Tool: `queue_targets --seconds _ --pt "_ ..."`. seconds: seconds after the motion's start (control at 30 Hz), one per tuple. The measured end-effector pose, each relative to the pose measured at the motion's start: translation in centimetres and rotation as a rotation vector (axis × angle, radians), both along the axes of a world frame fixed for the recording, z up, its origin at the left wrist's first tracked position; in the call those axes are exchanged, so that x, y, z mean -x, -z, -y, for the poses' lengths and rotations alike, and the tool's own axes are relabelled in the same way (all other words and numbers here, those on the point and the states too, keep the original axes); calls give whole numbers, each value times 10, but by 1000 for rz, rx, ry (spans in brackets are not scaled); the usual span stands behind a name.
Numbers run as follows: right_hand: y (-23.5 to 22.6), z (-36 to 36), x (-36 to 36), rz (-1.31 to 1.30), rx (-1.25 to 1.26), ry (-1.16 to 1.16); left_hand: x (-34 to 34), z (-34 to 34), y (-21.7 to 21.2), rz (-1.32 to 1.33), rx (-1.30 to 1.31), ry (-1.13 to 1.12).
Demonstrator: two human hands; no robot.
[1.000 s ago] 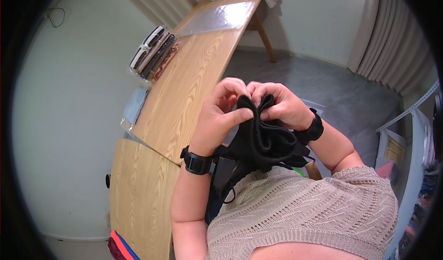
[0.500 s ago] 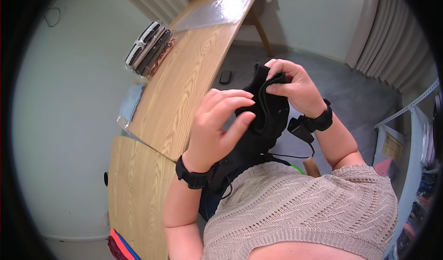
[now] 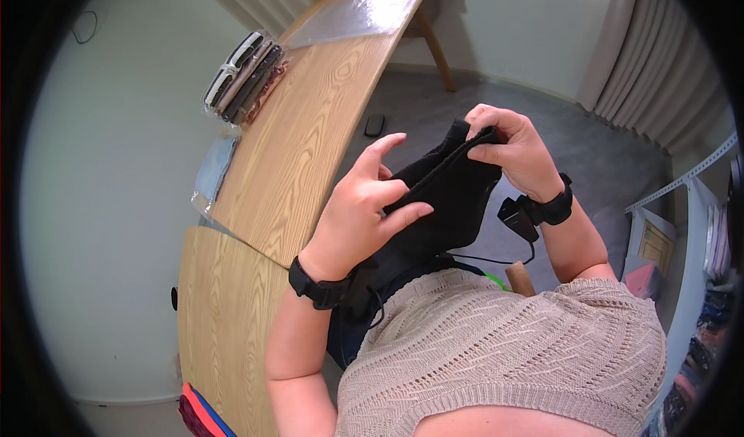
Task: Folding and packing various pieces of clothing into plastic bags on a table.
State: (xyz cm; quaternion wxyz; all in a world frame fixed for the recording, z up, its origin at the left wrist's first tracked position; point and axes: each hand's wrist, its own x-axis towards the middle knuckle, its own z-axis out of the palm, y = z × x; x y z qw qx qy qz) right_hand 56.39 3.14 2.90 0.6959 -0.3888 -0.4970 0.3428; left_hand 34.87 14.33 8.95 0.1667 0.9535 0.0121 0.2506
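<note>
A black cloth garment (image 3: 448,204) hangs between my two hands, with its top edge stretched out in an opening; which garment it is I cannot tell. My right hand (image 3: 505,144) pinches the far right end of that edge between thumb and fingers. At the left end, my left hand (image 3: 363,204) holds the edge with curled fingers, its index finger raised and its thumb lying along the front of the cloth. The garment's lower part drops toward my lap, where it merges with dark clothing.
On the left stands a wooden table (image 3: 310,119) with a stack of bagged folded clothes (image 3: 246,80), a bagged light-blue garment (image 3: 215,169) and a clear plastic sheet (image 3: 353,22). A second table (image 3: 225,305) adjoins it. A small dark object (image 3: 374,125) lies on the floor; shelving (image 3: 695,228) stands right.
The cloth's bunched opening has been pulled wider and straighter. My right hand has shifted a little right; my left hand has turned and taken hold of the near edge.
</note>
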Motion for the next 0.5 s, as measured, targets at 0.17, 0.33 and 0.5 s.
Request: queue_targets --seconds 0.17,0.33,0.5 --pt "2 4 0 -13 109 -19 2 2 3 -180 305 -149" --pt "-2 7 -2 38 124 13 3 -3 4 -89 247 -167" --pt "-3 8 -2 174 122 80 4 -5 2 -90 205 -109"
